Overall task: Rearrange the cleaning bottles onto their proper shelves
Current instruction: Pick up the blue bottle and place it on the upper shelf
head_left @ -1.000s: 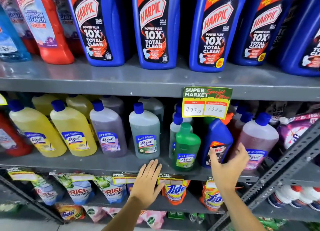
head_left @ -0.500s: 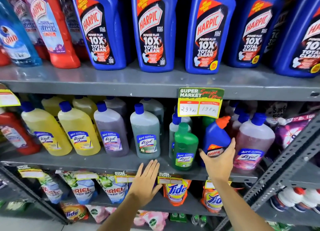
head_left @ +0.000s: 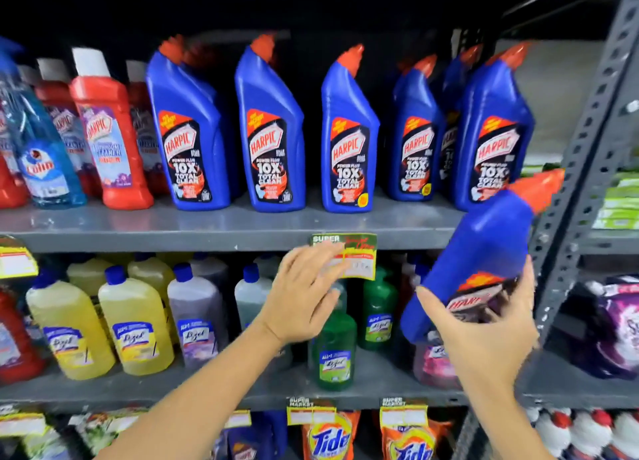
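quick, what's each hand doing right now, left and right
Left hand: open, fingers spread, holding nothing, in front of the Lizol shelf.
Right hand: closed in a grip on the lower body of a blue Harpic bottle, which is tilted.

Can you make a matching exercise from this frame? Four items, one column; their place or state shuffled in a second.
Items
1. Blue Harpic bottle with orange cap, tilted
2. Green Lizol bottle with green cap
3. Red Harpic bathroom cleaner bottle with white cap
4. Left hand

Places or states
A. Upright on the upper shelf, left of the blue bottles
B. Open, fingers spread, holding nothing
C. Gripped in the right hand, off any shelf
D. Standing at the front of the middle shelf

Pairs: 1-C, 2-D, 3-A, 4-B
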Motion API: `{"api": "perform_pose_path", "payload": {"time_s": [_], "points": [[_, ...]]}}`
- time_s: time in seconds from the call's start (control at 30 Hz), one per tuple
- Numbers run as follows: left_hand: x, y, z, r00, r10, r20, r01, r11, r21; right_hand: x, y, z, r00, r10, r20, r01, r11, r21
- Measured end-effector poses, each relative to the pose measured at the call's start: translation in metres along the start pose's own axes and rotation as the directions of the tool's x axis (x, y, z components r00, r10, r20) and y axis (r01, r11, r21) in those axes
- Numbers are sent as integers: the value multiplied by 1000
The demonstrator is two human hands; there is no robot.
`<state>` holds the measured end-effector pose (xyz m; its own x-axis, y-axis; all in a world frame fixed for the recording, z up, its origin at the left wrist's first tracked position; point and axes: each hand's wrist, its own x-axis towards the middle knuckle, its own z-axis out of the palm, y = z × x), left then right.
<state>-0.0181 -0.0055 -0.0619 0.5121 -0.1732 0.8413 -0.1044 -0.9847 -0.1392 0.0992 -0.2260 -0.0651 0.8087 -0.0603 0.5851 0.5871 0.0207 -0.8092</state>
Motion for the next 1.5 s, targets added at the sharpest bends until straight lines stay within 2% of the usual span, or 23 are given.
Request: {"api": "perform_pose_path", "payload": {"time_s": [0.07,0.1,0.17,0.23,0.3,0.67,0.77,0.87,0.93,1.0,1.13,1.5], "points": [[29,-7,-10,999,-40,-8,41,997,66,27,-25,2,995,-98,-14,99,994,55],[42,-11,-15,996,-79,32,75,991,111,41,-37,4,990,-136,-27,138,988,72],[58,-22,-23,965,-187,186,148,967,206,69,-55,12,980,-192,-56,195,980,42],[63,-31,-25,902,-257,348,163,947,276,94,-68,23,974,-220,-55,218,975,-33],[64,-34,-25,869,-270,415,164,948,272,115,-74,38,979,-201,-27,198,976,-91],[58,-35,-22,866,-299,401,195,940,280,153,-66,84,979,-123,163,181,891,-417],[57,-35,-20,865,-320,386,223,935,275,154,-61,74,970,-119,211,189,919,-347],[56,-32,-18,866,-356,351,282,928,244,152,-51,64,957,-17,288,89,966,-241],[55,-32,-16,865,-378,328,313,920,236,144,-43,65,939,47,340,65,948,-311],[55,-31,-15,869,-385,312,321,917,238,139,-38,70,941,66,332,69,923,-380],[55,-31,-14,876,-381,297,322,918,231,142,-34,83,949,56,311,64,930,-361],[55,-30,-12,867,-408,286,346,906,244,160,-26,107,929,72,362,74,925,-373]]}}
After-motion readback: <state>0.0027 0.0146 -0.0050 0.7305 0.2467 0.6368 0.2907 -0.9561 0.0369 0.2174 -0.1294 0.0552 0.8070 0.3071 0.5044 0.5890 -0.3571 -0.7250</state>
